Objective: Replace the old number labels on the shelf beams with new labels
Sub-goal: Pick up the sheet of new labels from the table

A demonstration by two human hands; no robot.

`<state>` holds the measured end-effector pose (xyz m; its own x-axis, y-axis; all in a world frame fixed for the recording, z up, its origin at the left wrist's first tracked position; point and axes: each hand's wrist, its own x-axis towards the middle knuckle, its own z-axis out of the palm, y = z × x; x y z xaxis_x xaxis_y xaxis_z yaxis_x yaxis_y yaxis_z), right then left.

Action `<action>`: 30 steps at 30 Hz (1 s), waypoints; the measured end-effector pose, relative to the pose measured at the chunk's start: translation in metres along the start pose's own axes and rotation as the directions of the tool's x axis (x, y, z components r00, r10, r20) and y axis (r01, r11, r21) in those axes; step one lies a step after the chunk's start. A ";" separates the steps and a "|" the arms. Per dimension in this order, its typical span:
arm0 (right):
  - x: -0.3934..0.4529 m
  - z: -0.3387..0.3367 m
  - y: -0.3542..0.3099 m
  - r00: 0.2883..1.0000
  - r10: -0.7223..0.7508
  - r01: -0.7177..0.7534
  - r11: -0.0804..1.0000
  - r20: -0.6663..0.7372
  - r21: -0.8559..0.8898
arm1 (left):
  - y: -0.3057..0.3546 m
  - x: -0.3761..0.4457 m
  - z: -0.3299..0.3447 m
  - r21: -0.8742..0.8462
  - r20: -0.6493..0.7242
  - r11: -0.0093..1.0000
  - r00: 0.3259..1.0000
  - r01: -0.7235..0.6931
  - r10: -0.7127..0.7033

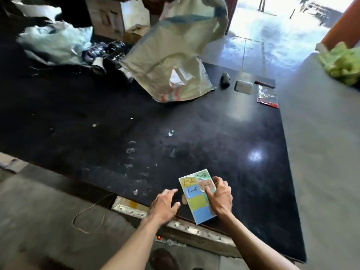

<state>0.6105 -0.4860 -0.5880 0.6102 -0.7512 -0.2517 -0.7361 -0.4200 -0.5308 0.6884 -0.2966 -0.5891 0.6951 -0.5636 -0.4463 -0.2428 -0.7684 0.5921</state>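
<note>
Hands at a label sheet on the near edge of a black table point(194, 117).

The left hand point(165, 204) lies just left of the sheet point(196, 199), fingers spread and loose, grasping nothing. The sheet shows coloured squares marked 1-2, 1-4 and 1-5; its top green number is blurred. The right hand point(219, 195) covers the sheet's right side, fingertips pinching the orange label point(204, 186).

Label sheet point(196, 196) lies on the black table point(136, 121); right hand point(220, 195) presses it, left hand point(165, 205) just beside it.
</note>
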 end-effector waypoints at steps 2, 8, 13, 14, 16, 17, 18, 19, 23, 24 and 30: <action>0.008 -0.002 0.019 0.993 0.088 -0.081 0.992 0.082 -0.093 | 0.014 0.012 0.013 0.020 0.005 1.000 1.000 -0.023 0.023; 0.017 0.004 0.027 0.983 0.154 -0.135 0.977 0.103 -0.167 | 0.029 0.027 0.041 0.170 0.034 0.984 0.999 -0.045 0.040; 0.018 0.009 0.019 0.981 0.179 -0.169 0.978 0.072 -0.126 | 0.028 0.023 0.049 0.275 -0.001 0.960 0.999 -0.050 0.052; 0.018 0.009 0.019 0.982 0.177 -0.168 0.978 0.066 -0.120 | 0.027 0.023 0.049 0.288 -0.004 0.956 0.998 -0.053 0.057; 0.017 0.009 0.019 0.983 0.177 -0.171 0.981 0.054 -0.095 | 0.028 0.021 0.050 0.306 -0.011 0.950 0.998 -0.057 0.063; 0.016 0.009 0.019 0.983 0.176 -0.172 0.982 0.049 -0.079 | 0.028 0.020 0.050 0.312 -0.015 0.949 0.998 -0.055 0.063; 0.015 0.009 0.020 0.984 0.175 -0.172 0.983 0.045 -0.062 | 0.028 0.020 0.051 0.316 -0.019 0.947 0.998 -0.052 0.061; 0.014 0.009 0.020 0.983 0.177 -0.175 0.983 0.044 -0.047 | 0.029 0.020 0.051 0.319 -0.020 0.947 0.998 -0.047 0.056; 0.013 0.006 0.021 0.981 0.183 -0.182 0.983 0.060 -0.007 | 0.032 0.021 0.051 0.295 -0.036 0.955 0.999 -0.023 0.035; 0.013 0.006 0.022 0.980 0.187 -0.187 0.982 0.066 0.002 | 0.032 0.022 0.052 0.279 -0.041 0.960 0.999 -0.020 0.033; 0.007 0.005 0.019 0.983 0.161 -0.163 0.987 0.092 0.013 | 0.034 0.022 0.051 0.222 -0.062 0.975 0.998 0.005 0.009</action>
<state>0.6021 -0.4973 -0.6039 0.5080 -0.7588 -0.4076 -0.8218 -0.2852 -0.4932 0.6605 -0.3506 -0.6130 0.7336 -0.5508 -0.3982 -0.3834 -0.8191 0.4266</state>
